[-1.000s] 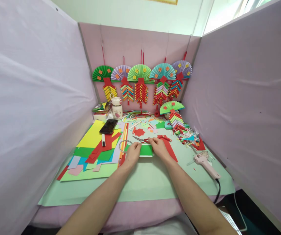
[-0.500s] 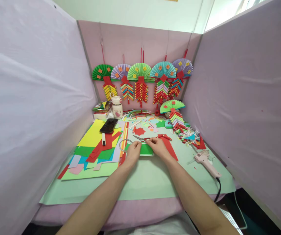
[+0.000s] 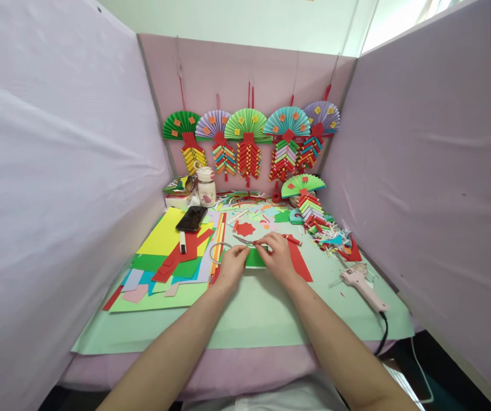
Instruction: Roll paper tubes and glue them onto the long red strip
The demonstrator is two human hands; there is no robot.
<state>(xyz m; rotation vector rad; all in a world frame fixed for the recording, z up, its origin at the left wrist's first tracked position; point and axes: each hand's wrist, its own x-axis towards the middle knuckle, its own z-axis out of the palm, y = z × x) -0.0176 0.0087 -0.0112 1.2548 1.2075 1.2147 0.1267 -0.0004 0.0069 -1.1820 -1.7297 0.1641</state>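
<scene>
A folded strip of green paper lies on the pale green mat in the middle of the desk. My left hand presses on its left end with the fingers curled down. My right hand pinches the strip's far edge near its middle. Scissors with red handles lie just beyond the fingers, and a red paper strip lies to the right of my right hand.
Sheets of coloured paper are stacked on the left with a black phone and a marker on them. A pink glue gun lies at the right with its cord over the edge. Paper fan ornaments hang on the back wall; scraps litter the far desk.
My right hand has slid left along the green strip toward my left hand. The left hand has stayed put. The view has shifted slightly.
</scene>
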